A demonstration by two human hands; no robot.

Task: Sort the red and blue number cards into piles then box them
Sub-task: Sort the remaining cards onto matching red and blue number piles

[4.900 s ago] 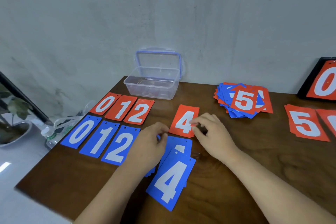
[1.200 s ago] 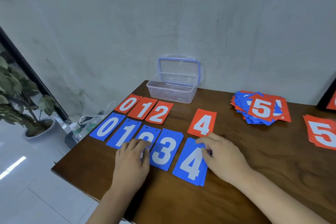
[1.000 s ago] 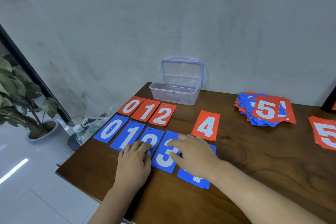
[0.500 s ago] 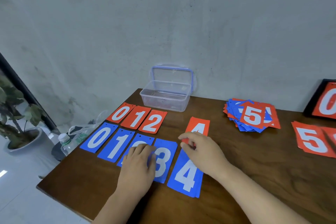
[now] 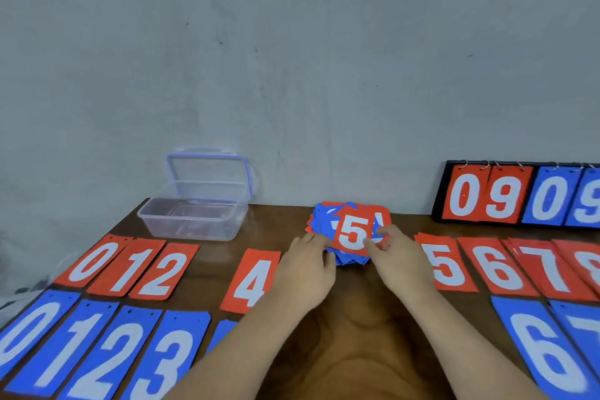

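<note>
Both hands have left the blue 3 (image 5: 175, 357), near left, for the mixed pile (image 5: 319, 224), far centre of worktop (image 5: 350, 334). Right hand (image 5: 401, 261) pinches top red 5 card (image 5: 352, 234); left hand (image 5: 306, 265) touches pile's left edge, grip unclear. Sorting continues.

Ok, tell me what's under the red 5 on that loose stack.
Blue cards and some red cards lie fanned under the red 5 card, which the right hand pinches. Their numbers are mostly covered.
</note>
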